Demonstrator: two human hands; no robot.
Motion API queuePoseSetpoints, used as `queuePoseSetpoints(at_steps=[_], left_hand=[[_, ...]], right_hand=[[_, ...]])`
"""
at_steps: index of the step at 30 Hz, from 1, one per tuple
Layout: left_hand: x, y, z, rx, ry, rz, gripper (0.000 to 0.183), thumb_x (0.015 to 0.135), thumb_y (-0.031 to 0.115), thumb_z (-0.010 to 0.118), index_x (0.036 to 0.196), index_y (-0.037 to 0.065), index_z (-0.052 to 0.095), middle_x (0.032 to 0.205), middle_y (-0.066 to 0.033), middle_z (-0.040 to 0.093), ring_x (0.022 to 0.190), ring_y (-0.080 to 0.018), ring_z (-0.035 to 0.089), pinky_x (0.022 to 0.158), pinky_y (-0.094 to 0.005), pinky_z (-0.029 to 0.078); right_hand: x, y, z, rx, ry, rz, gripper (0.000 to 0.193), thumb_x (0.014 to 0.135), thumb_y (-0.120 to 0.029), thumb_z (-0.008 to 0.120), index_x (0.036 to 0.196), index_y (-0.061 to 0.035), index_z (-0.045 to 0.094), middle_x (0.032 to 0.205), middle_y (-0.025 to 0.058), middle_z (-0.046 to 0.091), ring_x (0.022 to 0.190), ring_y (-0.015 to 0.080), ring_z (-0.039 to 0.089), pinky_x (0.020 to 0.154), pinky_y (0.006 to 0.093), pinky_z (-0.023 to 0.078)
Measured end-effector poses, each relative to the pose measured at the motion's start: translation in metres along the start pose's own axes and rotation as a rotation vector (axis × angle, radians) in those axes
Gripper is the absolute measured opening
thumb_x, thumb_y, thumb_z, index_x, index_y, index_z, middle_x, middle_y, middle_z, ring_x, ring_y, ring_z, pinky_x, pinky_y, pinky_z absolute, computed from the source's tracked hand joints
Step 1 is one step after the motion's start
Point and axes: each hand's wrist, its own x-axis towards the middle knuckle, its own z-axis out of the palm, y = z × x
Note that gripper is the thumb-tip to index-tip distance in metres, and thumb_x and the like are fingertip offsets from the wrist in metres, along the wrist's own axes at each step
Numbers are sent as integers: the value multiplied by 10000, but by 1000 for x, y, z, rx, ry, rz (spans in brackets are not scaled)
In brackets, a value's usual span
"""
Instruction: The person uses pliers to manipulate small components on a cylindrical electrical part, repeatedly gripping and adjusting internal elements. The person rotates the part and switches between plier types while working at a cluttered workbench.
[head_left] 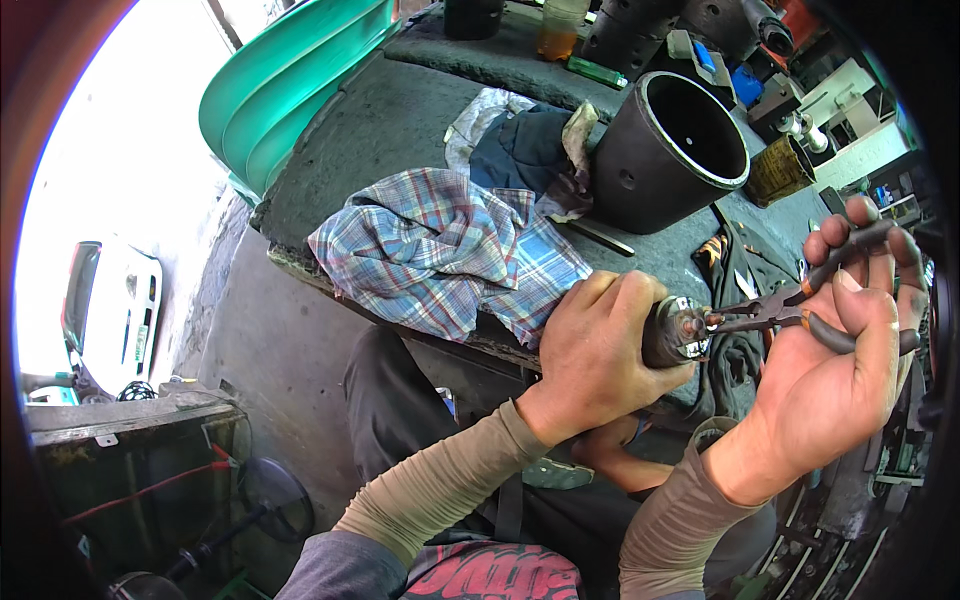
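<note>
Dark-handled metal pliers vs dark metal cylinder
Left hand grips the cylinder — right hand, at its 3 o'clock, holds the pliers

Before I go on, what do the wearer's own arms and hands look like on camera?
The left hand and right hand are bare, with no gloves visible. Both forearms wear wrinkled olive-brown sleeves: the left sleeve fits closely, while the right sleeve has a looser cuff. Greyish shirt fabric shows above the left one.
</note>
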Motion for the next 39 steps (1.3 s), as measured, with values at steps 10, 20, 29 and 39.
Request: queuePoseSetpoints(at_steps=[10, 20, 29, 39], left_hand=[[0, 0, 0, 7, -1, -8, 639, 592, 246, 1011, 1099, 90, 656, 1009, -65, 721, 909, -308, 694, 806, -419, 566], [0, -3, 2, -8, 63, 74, 644, 562, 232, 1015, 1089, 73, 680, 1004, -69, 729, 863, -307, 699, 770, -422, 568], [1, -2, 1, -26, 57, 73, 638, 586, 243, 1027, 1089, 66, 677, 1002, -80, 739, 838, -302, 711, 737, -418, 582], [0, -4, -4, -30, 13, 58, 656, 599, 267, 1040, 1115, 68, 688, 1035, -100, 762, 879, -309, 750, 772, -409, 601]], right_hand=[[5, -1, 8, -135, 18, -20, 540, 935, -68, 528, 1436, 131, 550, 1205, 194, 648, 1037, 235, 592, 894, 390, 477], [11, 1, 9, 0, 9, 40, 532, 882, -114, 515, 1359, 121, 543, 1119, 195, 576, 916, 229, 499, 814, 373, 429], [21, 1, -9, 229, -233, 133, 676, 797, -207, 567, 1390, 116, 528, 1099, 157, 502, 921, 221, 477, 816, 373, 410], [41, 19, -19, 483, -613, 174, 618, 767, -225, 668, 1326, -6, 523, 1014, 76, 456, 829, 167, 461, 729, 339, 395]])
